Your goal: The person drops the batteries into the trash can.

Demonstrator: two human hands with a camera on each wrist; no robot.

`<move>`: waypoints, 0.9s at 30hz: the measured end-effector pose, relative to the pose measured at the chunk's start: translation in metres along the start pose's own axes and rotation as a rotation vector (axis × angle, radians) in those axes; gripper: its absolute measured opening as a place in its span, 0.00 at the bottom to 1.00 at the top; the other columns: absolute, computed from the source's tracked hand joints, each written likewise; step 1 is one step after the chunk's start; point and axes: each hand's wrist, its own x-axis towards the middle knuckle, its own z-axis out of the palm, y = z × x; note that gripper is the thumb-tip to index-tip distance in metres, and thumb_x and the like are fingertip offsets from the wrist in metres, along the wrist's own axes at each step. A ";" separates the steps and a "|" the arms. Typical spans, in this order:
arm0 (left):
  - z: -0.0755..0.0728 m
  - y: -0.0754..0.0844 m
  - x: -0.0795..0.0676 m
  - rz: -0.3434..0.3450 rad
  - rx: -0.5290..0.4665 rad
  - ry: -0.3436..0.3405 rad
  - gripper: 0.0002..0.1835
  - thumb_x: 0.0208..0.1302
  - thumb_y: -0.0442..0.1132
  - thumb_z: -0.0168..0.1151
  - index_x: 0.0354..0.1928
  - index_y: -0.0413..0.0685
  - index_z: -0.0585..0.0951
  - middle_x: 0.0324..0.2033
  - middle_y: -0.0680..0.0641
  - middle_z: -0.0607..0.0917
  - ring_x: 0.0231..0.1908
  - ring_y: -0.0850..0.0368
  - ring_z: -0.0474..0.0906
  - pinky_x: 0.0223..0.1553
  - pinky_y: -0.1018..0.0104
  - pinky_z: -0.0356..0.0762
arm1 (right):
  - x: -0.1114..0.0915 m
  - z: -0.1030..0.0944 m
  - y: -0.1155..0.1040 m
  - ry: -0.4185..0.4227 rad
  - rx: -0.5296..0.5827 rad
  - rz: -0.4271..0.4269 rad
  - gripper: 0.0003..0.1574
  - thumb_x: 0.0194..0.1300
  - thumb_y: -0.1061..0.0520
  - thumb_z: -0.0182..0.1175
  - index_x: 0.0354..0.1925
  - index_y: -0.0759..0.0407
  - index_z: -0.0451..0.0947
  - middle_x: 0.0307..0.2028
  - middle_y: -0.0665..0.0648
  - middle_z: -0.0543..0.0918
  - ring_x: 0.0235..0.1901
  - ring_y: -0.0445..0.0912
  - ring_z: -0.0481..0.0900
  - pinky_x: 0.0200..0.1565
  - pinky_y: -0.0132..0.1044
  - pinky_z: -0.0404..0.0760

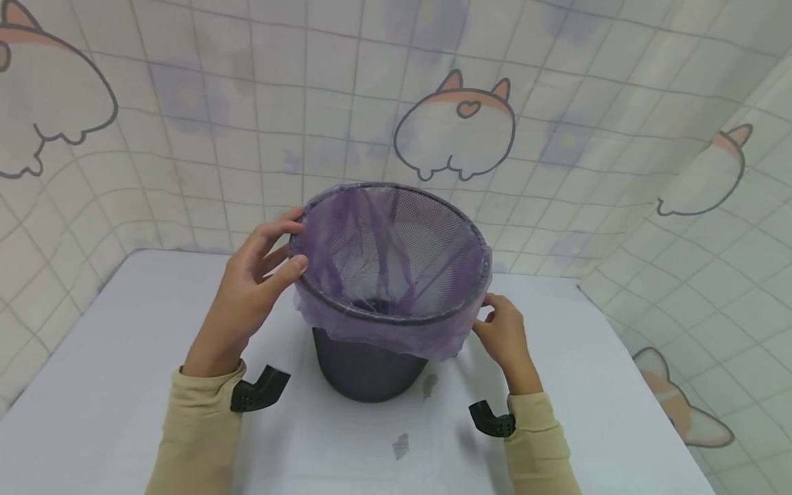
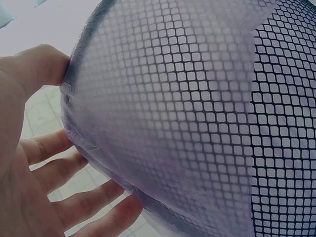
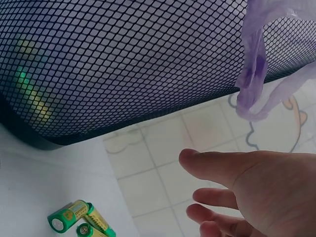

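Note:
A dark mesh trash can [image 1: 365, 378] stands on a white table, lined with a thin purple trash bag [image 1: 383, 340] folded out over its rim. My left hand [image 1: 250, 282] holds the rim at the left, thumb and fingers spread along it over the bag; in the left wrist view its fingertips [image 2: 74, 158] lie on the bag-covered edge. At the right side, my right hand [image 1: 504, 333] is beside the bag's overhang. The right wrist view shows that hand [image 3: 266, 192] apart from the mesh, fingers loosely bent and holding nothing. A purple strip of bag [image 3: 254, 74] hangs near it.
Several green and yellow batteries [image 3: 69, 216] lie on the table [image 1: 185, 309] beside the can's base, and similar colours show through the mesh. Two small grey patches [image 1: 401, 447] mark the table in front. Tile-patterned cloth [image 1: 346, 103] with cartoon animals surrounds the table.

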 end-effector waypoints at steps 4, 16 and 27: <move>0.000 0.001 0.002 -0.003 0.006 -0.008 0.22 0.69 0.39 0.56 0.63 0.46 0.68 0.73 0.59 0.62 0.72 0.47 0.59 0.67 0.40 0.61 | 0.002 0.004 0.005 -0.021 -0.007 0.015 0.19 0.57 0.56 0.67 0.45 0.66 0.79 0.44 0.65 0.81 0.34 0.52 0.76 0.34 0.35 0.71; 0.000 0.003 0.004 -0.011 -0.001 -0.010 0.23 0.69 0.39 0.56 0.64 0.46 0.68 0.73 0.59 0.62 0.71 0.43 0.60 0.68 0.38 0.59 | 0.008 0.016 0.015 -0.073 -0.042 0.069 0.19 0.58 0.53 0.65 0.43 0.66 0.79 0.48 0.66 0.80 0.39 0.55 0.78 0.39 0.44 0.80; 0.000 0.001 0.000 0.001 -0.002 -0.007 0.22 0.69 0.37 0.56 0.63 0.44 0.68 0.73 0.57 0.61 0.72 0.48 0.58 0.69 0.40 0.58 | 0.011 0.023 0.019 -0.145 -0.064 0.115 0.25 0.59 0.54 0.62 0.52 0.68 0.78 0.53 0.68 0.78 0.56 0.63 0.74 0.58 0.57 0.74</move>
